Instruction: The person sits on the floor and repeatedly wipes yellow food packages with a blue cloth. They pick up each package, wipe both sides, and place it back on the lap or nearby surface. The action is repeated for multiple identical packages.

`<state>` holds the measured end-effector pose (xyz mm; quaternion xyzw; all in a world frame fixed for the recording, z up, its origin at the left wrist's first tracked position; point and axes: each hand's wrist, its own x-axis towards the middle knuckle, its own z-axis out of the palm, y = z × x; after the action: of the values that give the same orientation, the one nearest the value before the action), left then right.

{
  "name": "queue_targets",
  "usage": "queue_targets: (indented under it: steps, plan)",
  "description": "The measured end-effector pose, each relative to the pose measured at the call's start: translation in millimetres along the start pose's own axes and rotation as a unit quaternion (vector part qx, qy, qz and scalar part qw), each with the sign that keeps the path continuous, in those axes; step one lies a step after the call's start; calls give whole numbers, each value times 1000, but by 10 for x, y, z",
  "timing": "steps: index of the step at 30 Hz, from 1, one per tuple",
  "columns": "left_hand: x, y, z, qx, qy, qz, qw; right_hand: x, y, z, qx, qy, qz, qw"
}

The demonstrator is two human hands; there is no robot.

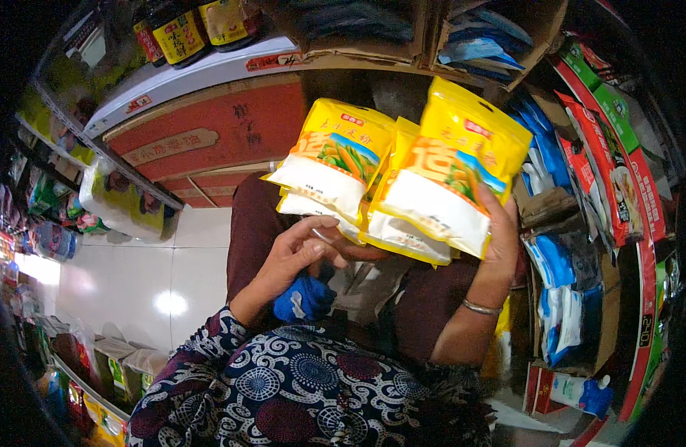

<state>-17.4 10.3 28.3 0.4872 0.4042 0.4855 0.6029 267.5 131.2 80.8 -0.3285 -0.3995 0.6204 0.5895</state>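
My right hand [498,226] grips a yellow-and-white plastic pouch [449,167] by its right side. The pouch bears writing and a picture of corn cobs, and its lower part shows white contents. A similar pouch [410,234] shows beneath it. To the left, another such pouch [337,159] lies over one more pouch [315,205]; what supports these is hidden. My left hand [301,248] is just below the left pouches, palm turned inward and fingers partly bent, with nothing seen in it. Whether its fingertips touch the lower pouch edge is unclear.
Red cartons [208,128] stand ahead under a white shelf edge [192,78] with sauce bottles [178,36]. Open cardboard boxes [482,44] of blue packets are at the upper right. Blue-and-white packets [561,302] fill the right side. White floor tiles [119,279] lie to the left.
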Motion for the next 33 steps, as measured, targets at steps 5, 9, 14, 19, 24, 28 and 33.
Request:
queue_targets:
  steps: [5, 9, 14, 19, 24, 28, 33]
  plan:
    - [63, -13, 9, 9, 16, 4, 1000, 93, 101, -275, -22, 7, 20, 1000]
    - [126, -80, -28, -5, 20, 18, 1000, 82, 203, 2, 22, -15, 48, 998]
    - [166, -133, -49, 7, 11, 16, 1000, 180, 499, 146, -179, 1, -28, 984]
    - [156, -92, -47, 22, 23, 4, 999, 198, 634, 77, -366, 28, -141, 919]
    - [160, -37, 10, 12, 21, 5, 1000, 198, 593, 22, -490, 34, -175, 853]
    - [124, -46, 10, 12, 24, -10, 1000, 147, 479, -16, -548, 29, -183, 816]
    - [59, 1, 54, 17, 39, 2, 999, 153, 459, -35, -473, 31, -188, 860]
